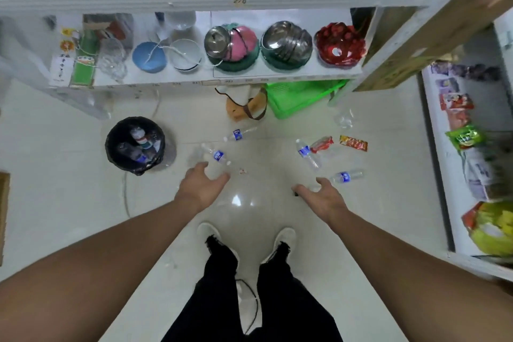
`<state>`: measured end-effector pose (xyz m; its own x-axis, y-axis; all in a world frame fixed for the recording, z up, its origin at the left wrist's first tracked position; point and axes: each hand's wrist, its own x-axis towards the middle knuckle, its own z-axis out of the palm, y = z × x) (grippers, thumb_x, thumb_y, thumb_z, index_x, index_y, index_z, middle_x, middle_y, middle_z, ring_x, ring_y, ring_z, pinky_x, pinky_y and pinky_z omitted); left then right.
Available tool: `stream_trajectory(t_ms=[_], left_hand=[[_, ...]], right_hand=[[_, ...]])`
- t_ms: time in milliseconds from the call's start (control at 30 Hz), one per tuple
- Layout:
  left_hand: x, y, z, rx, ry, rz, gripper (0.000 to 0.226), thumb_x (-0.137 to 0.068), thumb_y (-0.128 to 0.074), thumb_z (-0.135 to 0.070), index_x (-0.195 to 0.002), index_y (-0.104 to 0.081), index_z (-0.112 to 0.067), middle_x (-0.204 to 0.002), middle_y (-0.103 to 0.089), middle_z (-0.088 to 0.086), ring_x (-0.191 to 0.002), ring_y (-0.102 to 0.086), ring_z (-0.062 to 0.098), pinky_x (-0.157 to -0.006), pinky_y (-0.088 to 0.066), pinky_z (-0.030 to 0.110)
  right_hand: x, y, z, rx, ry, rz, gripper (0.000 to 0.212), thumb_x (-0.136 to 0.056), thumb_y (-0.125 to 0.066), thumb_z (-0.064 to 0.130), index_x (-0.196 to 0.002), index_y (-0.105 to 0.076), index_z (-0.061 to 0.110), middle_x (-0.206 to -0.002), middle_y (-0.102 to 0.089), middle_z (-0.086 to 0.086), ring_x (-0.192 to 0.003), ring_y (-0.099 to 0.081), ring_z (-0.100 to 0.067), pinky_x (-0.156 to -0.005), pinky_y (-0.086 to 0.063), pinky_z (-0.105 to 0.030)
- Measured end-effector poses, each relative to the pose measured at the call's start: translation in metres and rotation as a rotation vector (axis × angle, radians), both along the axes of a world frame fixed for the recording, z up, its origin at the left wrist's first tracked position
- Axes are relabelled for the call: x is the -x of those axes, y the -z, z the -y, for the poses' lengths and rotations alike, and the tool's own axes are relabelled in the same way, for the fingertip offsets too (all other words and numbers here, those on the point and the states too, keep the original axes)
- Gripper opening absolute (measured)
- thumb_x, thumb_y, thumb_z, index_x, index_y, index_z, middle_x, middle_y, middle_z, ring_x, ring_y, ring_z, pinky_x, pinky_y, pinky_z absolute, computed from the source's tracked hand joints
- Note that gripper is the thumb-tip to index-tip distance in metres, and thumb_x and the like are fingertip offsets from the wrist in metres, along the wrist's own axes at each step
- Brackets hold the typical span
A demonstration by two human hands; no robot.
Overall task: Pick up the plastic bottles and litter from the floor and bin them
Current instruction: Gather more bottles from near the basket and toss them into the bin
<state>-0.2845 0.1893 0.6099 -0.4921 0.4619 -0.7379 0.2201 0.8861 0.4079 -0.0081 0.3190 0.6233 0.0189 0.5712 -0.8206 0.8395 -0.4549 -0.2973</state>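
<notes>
Several clear plastic bottles with blue labels lie on the pale tiled floor: one point(217, 155) just beyond my left hand point(200, 186), one point(239, 134) farther off, one point(307, 153) in the middle right, and one point(346, 176) beside my right hand point(323, 197). Both hands are open and empty, fingers spread, above the floor. A red wrapper point(322, 144), an orange-red sachet point(353, 143) and a crumpled clear bottle point(344, 119) lie farther right. The black-lined bin point(135, 144) stands at the left with bottles inside it.
A white shelf unit point(211, 79) with bowls and glassware runs across the back. Under it sit a green basket point(298, 97) and a brown bag point(244, 105). Another shelf of snack packets point(460, 130) lines the right side. My feet point(244, 239) stand below the hands.
</notes>
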Motion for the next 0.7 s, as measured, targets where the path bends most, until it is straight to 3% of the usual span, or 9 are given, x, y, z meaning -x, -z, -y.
stream_trajectory(t_ms=[67, 133, 200, 333, 500, 700], left_hand=[[-0.036, -0.001, -0.015, 0.0, 0.06, -0.007, 0.103, -0.073, -0.058, -0.081, -0.158, -0.039, -0.027, -0.161, -0.042, 0.006, -0.142, -0.049, 0.029, -0.112, -0.043, 0.042], [-0.072, -0.004, -0.03, -0.005, 0.104, 0.009, 0.102, -0.074, -0.057, -0.082, -0.159, -0.038, -0.029, -0.162, -0.041, 0.003, -0.143, -0.048, 0.027, -0.112, -0.042, 0.042], [-0.104, -0.005, -0.047, -0.006, 0.147, 0.022, 0.097, -0.078, -0.059, -0.079, -0.159, -0.037, -0.03, -0.162, -0.04, 0.002, -0.142, -0.049, 0.027, -0.112, -0.043, 0.043], [-0.153, 0.001, -0.082, 0.005, 0.226, 0.027, 0.093, -0.079, -0.061, -0.074, -0.157, -0.04, -0.03, -0.16, -0.043, 0.003, -0.141, -0.049, 0.027, -0.113, -0.044, 0.044], [-0.184, 0.011, -0.125, 0.02, 0.368, 0.017, 0.088, -0.082, -0.062, -0.071, -0.157, -0.039, -0.03, -0.157, -0.045, 0.003, -0.139, -0.051, 0.026, -0.11, -0.046, 0.046], [-0.195, 0.068, -0.185, 0.05, 0.444, 0.054, 0.094, -0.077, -0.072, -0.071, -0.155, -0.04, -0.031, -0.155, -0.044, 0.004, -0.141, -0.049, 0.027, -0.113, -0.044, 0.043]], right_hand=[[-0.046, 0.002, -0.001, 0.005, 0.039, 0.003, 0.089, -0.084, -0.075, 0.061, -0.157, -0.042, 0.023, -0.143, -0.055, -0.008, -0.116, -0.054, -0.024, -0.092, -0.042, -0.034], [-0.088, -0.002, -0.002, 0.003, 0.052, 0.017, 0.089, -0.082, -0.075, 0.062, -0.155, -0.045, 0.022, -0.141, -0.056, -0.009, -0.123, -0.057, -0.028, -0.092, -0.045, -0.034], [-0.124, -0.005, -0.005, 0.005, 0.059, 0.04, 0.099, -0.074, -0.073, 0.069, -0.156, -0.043, 0.023, -0.147, -0.054, -0.011, -0.134, -0.056, -0.03, -0.102, -0.049, -0.038], [-0.182, -0.002, -0.015, -0.008, 0.058, 0.08, 0.104, -0.071, -0.07, 0.076, -0.158, -0.038, 0.029, -0.151, -0.048, -0.009, -0.139, -0.053, -0.031, -0.108, -0.048, -0.043], [-0.208, 0.012, -0.031, -0.016, 0.133, 0.069, 0.104, -0.069, -0.07, 0.072, -0.159, -0.037, 0.032, -0.153, -0.048, -0.006, -0.137, -0.054, -0.029, -0.105, -0.05, -0.042], [-0.201, 0.058, -0.048, 0.041, 0.35, 0.018, 0.096, -0.079, -0.081, 0.059, -0.159, -0.041, 0.024, -0.155, -0.048, -0.011, -0.14, -0.052, -0.029, -0.104, -0.046, -0.035]])
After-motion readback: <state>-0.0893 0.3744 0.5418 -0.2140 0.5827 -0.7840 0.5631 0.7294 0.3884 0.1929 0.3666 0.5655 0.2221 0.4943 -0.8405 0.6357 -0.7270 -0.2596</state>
